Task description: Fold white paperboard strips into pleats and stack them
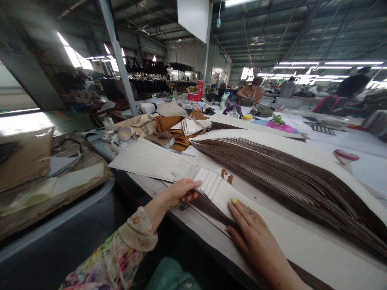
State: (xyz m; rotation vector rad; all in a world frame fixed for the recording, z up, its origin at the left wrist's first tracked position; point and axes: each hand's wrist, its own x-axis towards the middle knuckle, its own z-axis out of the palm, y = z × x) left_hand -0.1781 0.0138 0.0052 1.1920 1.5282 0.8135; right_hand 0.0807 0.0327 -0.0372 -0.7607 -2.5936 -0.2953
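Note:
My left hand (181, 193) curls around the near edge of a fanned pile of white strips (210, 185), thumb on top and fingers beneath. My right hand (254, 233) lies flat on a long white sheet (290, 237), fingers slightly spread, a little to the right of the left hand. Beyond both hands spreads a large fanned stack of brown sheets with white edges (272, 173). Two small tan scraps (226, 176) lie just above the white strips. Further left lie flat cream panels (145, 161), and a heap of tan leather pieces (178, 131) sits behind them.
A co-worker (249, 90) sits across the long cluttered work table (356, 169), with other people further right. A cardboard box (21, 157) rests on a board at the left. A teal cloth (169, 278) lies below the table's near edge. A steel pillar (117, 56) stands behind.

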